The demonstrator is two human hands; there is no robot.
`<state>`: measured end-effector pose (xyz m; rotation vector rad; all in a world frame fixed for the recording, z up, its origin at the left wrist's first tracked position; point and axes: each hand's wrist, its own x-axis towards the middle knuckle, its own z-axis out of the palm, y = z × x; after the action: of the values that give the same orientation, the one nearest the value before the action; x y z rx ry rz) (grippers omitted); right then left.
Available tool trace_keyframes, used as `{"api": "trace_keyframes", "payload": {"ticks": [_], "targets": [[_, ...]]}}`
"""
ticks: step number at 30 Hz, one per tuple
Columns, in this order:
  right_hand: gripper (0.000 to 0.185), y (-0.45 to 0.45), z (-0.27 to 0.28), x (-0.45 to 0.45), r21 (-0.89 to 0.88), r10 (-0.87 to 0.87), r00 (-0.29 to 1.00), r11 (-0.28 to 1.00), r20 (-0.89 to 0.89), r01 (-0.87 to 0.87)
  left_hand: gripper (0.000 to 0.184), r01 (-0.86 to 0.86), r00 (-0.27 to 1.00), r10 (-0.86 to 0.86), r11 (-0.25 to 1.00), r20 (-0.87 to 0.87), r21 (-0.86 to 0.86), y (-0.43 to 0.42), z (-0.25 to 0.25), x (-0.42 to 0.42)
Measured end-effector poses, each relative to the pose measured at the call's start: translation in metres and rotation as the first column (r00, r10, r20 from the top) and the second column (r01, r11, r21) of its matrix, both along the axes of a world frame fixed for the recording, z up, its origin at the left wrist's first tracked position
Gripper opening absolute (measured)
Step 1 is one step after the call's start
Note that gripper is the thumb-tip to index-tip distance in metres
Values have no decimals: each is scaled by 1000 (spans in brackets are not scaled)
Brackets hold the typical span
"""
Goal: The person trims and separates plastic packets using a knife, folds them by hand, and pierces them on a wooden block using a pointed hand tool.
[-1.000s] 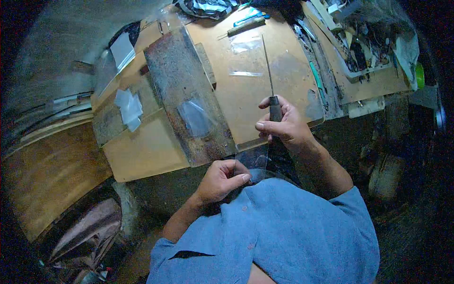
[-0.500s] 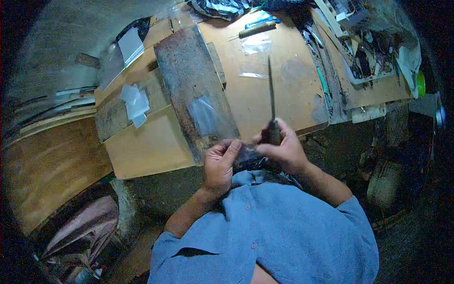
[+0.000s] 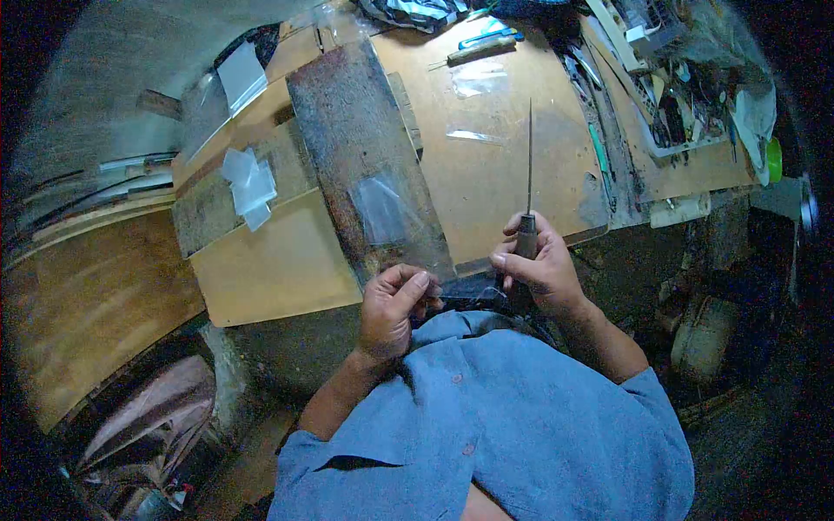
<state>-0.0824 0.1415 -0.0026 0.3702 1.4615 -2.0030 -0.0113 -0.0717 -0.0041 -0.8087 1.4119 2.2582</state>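
Note:
My right hand (image 3: 543, 269) is wrapped round the handle of a long, thin-bladed tool (image 3: 526, 227). Its narrow dark blade points away from me over the board, and its exact kind is unclear. My left hand (image 3: 393, 304) is closed in a pinch by the near end of a dark, worn plank (image 3: 343, 130); whatever its fingers hold is too small or hidden to name. On that plank, just beyond my left hand, lies a clear plastic sheet (image 3: 380, 210). Dark material (image 3: 473, 288) shows at my lap between the hands.
The plank lies across a tan work board (image 3: 269, 278). White plastic pieces (image 3: 252, 187) are at left. A wooden-handled pointed tool (image 3: 483, 50) and a blue cutter (image 3: 491, 36) lie at the far side. A tray of tools (image 3: 686, 143) stands at right, near a green pen-like stick (image 3: 598, 146).
My right hand has moved slightly right with the tool, whose blade now shows narrower and more upright. My left hand has shifted a little left, so the hands are further apart.

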Motion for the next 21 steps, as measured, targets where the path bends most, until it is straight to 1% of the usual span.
{"api": "trace_keyframes", "payload": {"ticks": [1, 2, 4, 5, 8, 10, 11, 13, 15, 17, 21], "targets": [[37, -1, -1, 1, 3, -1, 1000, 1000, 1, 1, 13, -32, 999, 32, 999, 13, 38, 0, -2, 1], [38, -2, -3, 1, 7, -1, 1000, 1000, 3, 1, 13, -35, 999, 34, 999, 14, 40, -2, -2, 1], [39, 1, -6, 2, -1, 28, 999, 1000, 21, -28, 19, 0, 1000, 0, 1000, -1, 6, -5, -2, 0], [40, 1, -7, 2, -12, 54, 998, 998, 39, -54, 19, -2, 1000, 2, 1000, 0, 7, -7, -2, -1], [41, -1, -4, 2, -18, 42, 996, 999, 80, -41, 21, 7, 1000, -7, 999, -2, 41, -9, -1, -4], [43, 0, -6, 2, -12, 40, 995, 999, 91, -39, 22, -4, 1000, 5, 999, 15, -54, -8, -1, -4], [44, 0, -6, 1, -8, 35, 994, 999, 100, -35, 22, -6, 1000, 7, 999, 17, -53, -9, -2, -3], [44, -3, -3, 1, 2, 49, 994, 999, 96, -49, 23, 20, 999, -22, 998, -26, -63, -10, -6, -1], [45, -5, 1, 1, 12, 62, 994, 998, 94, -63, 24, 9, 1000, -10, 999, -4, -50, -10, -2, -2], [45, -7, 4, 0, 63, 94, 992, 993, 84, -99, 25, -3, 1000, 3, 999, 15, -36, -11, -1, -3], [46, -8, 5, -1, 46, 81, 993, 995, 81, -85, 25, -13, 1000, 14, 1000, 20, -18, -14, 1, -3]]}}
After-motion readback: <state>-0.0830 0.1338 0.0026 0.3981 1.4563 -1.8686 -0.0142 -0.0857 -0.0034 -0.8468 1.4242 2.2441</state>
